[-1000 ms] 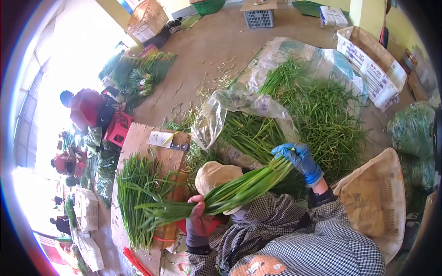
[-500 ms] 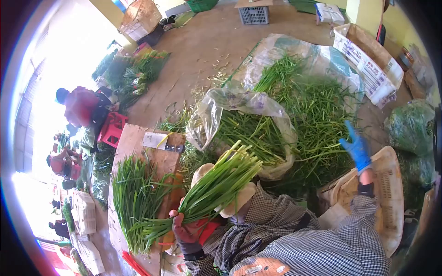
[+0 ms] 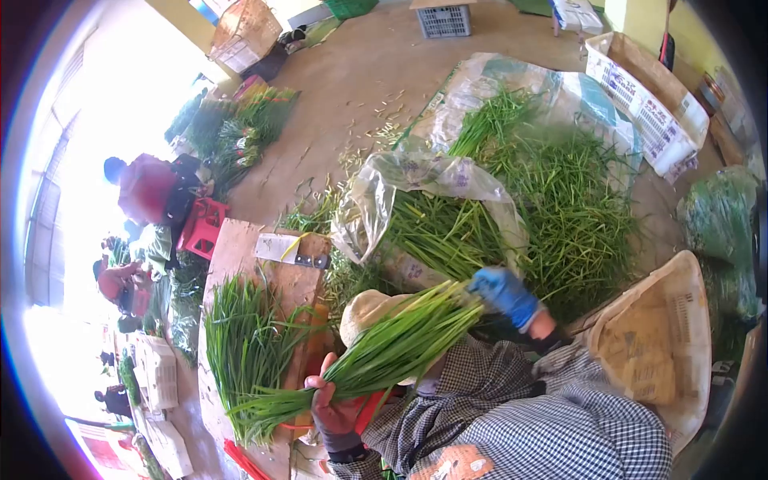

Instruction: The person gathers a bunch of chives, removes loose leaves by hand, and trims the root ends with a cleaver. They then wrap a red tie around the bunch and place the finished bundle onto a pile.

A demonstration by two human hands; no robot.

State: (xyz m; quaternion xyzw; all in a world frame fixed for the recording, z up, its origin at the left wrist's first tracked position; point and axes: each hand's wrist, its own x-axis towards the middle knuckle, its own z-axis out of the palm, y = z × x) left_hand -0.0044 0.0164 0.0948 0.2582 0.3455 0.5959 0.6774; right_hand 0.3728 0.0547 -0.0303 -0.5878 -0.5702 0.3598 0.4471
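Note:
A long bunch of green chives [image 3: 400, 344] slants across my front, its paler cut ends up and to the right. My left hand [image 3: 332, 404], in a dark reddish glove, is closed around the leafy lower part. At the pale ends is my right hand [image 3: 506, 298], in a blue glove, with its fingers drawn together on the stalk ends; the fingertips are slightly blurred. More chives [image 3: 248, 352] lie on the wooden board [image 3: 240, 240] at my left. Also on that board is a cleaver [image 3: 280, 250] with a dark handle.
Ahead, an open clear plastic bag [image 3: 368, 216] holds chives, and a loose heap [image 3: 572, 216] lies on plastic sheeting [image 3: 552, 92]. A white crate [image 3: 688, 352] stands at my right, another crate [image 3: 640, 100] behind it. Two people [image 3: 148, 188] sit at the far left near a pink stool [image 3: 204, 228].
My right hand has come in from the far right, where its fingers were spread, to the pale ends of the chives. My left hand still holds the bunch.

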